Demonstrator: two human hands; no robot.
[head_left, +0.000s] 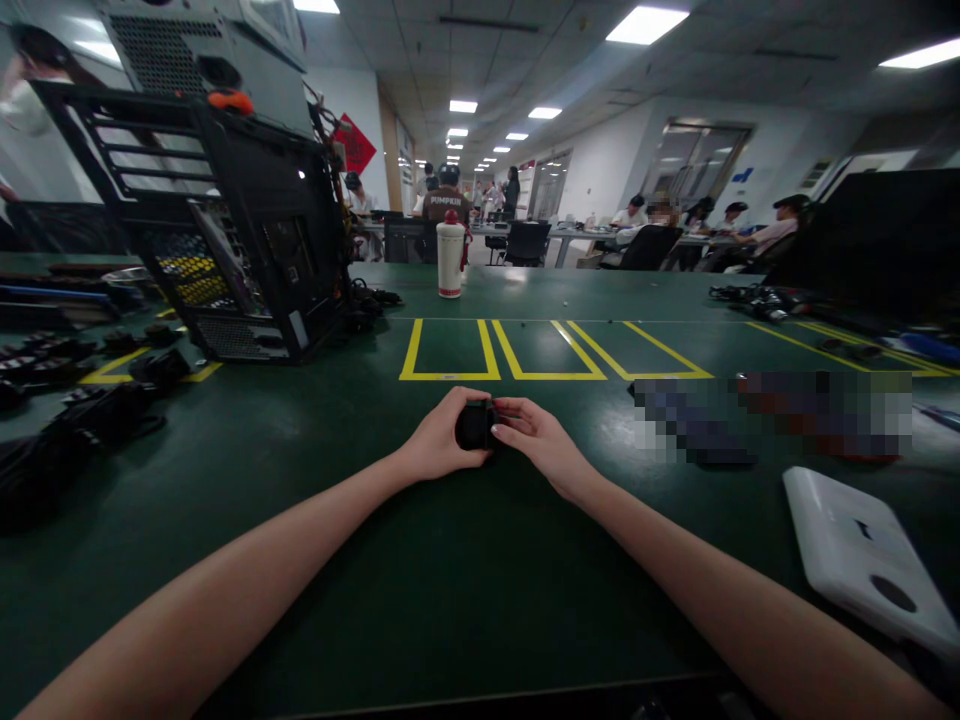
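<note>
A small black object (474, 426) is held just above or on the green table, in front of me. It looks rounded on the left and has a flat, squared edge on the right; I cannot tell its exact kind. My left hand (439, 440) wraps round its left side, thumb below and fingers over the top. At the right edge, my right hand (536, 440) pinches it between thumb and fingertips. Parts of the object are hidden by the fingers of both hands.
An open black computer case (247, 240) stands at the left, with black cables and parts (82, 420) near it. Yellow tape outlines (450, 377) mark the green table (480, 600). A white bottle (450, 262) stands beyond; a white device (862, 550) lies right. People sit farther back.
</note>
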